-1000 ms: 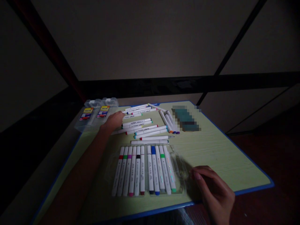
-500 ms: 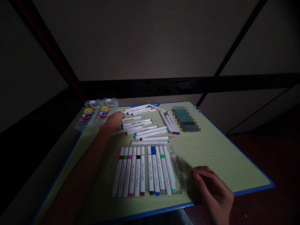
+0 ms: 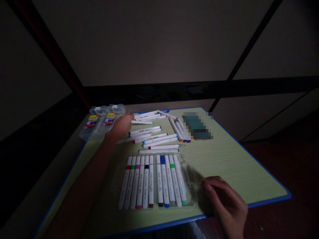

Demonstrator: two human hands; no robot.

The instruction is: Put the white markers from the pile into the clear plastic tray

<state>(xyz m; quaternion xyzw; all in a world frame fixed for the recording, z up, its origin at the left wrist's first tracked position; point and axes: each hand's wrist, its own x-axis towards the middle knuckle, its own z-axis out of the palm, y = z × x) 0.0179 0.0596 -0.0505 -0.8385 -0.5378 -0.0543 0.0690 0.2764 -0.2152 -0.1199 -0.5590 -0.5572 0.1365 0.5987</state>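
My left hand (image 3: 122, 124) is at the far left of the table, its fingers closed on the near end of a white marker (image 3: 142, 122) with a green tip. A clear plastic case (image 3: 191, 186) lies in front of me, holding two groups of white markers side by side. At its right edge my right hand (image 3: 225, 200) pinches the rim between thumb and forefinger; the fingertips are dim. Beyond the case, several loose markers (image 3: 160, 141) lie sideways across the table.
Two clear boxes with bright labels (image 3: 99, 122) stand at the far left, beside my left hand. A blurred-out teal rectangular object (image 3: 198, 126) lies at the back right, next to a cluster of markers (image 3: 178, 129). The pale green table (image 3: 239, 172) has a blue edge.
My left hand has shifted slightly away from me, carrying the green-tipped marker towards the far row. My right hand has stayed at the case's edge.
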